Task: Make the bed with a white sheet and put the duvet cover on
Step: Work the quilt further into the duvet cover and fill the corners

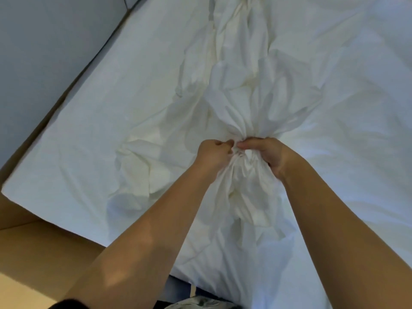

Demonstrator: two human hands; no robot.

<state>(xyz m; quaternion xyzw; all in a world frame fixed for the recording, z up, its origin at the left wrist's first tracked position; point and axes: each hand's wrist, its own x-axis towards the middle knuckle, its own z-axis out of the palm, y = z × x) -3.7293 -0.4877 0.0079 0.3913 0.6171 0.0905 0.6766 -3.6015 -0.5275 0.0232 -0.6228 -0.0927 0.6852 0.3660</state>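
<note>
A crumpled white duvet cover (240, 90) lies in a long bunched ridge down the middle of the bed. Under it a white sheet (93, 134) covers the mattress. My left hand (214, 152) and my right hand (265, 155) meet at the centre of the bed, side by side. Both grip the same gathered knot of the cover's fabric, fingers curled into it. The cloth fans out in folds above the hands and hangs bunched between my forearms. Whether a duvet lies inside the cover cannot be told.
The mattress's left edge (73, 76) runs diagonally beside a grey wall (44, 41). A tan floor (33, 253) shows at the lower left, below the bed's near corner (4, 190). Some dark and patterned cloth (200, 303) sits at the bottom edge.
</note>
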